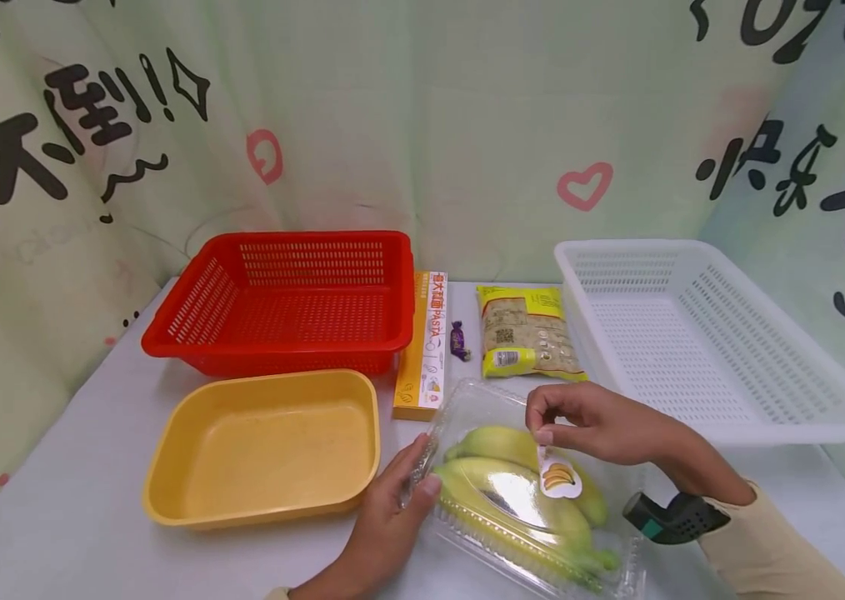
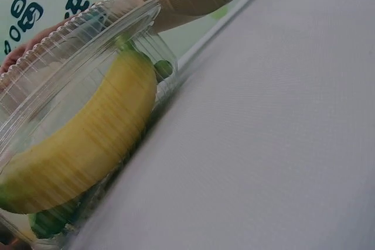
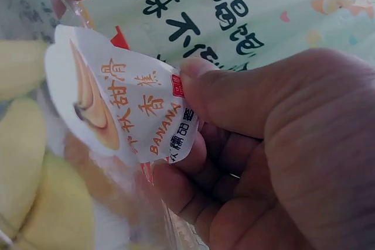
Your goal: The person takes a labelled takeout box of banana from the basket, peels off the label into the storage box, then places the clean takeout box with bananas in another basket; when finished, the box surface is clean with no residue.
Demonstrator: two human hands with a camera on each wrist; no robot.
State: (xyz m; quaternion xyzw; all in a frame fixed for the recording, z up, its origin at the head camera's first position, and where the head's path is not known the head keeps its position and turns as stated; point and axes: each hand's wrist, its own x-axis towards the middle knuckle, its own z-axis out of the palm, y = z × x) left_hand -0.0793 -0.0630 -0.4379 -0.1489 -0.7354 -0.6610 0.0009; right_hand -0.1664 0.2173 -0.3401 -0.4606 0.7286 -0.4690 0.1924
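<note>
Head view: clear clamshell [image 1: 467, 408] holds yellow bananas [image 1: 512, 492].

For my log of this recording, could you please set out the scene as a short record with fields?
Left hand: left hand rests its fingers on the near-left edge of the clear banana box.
Right hand: right hand pinches the banana label on the box lid.
Contents: yellow bananas with green tips.
Left of box: yellow tub; behind it, red basket.
Behind box: pasta carton, purple candy, yellow packet.
Right: white basket.
</note>
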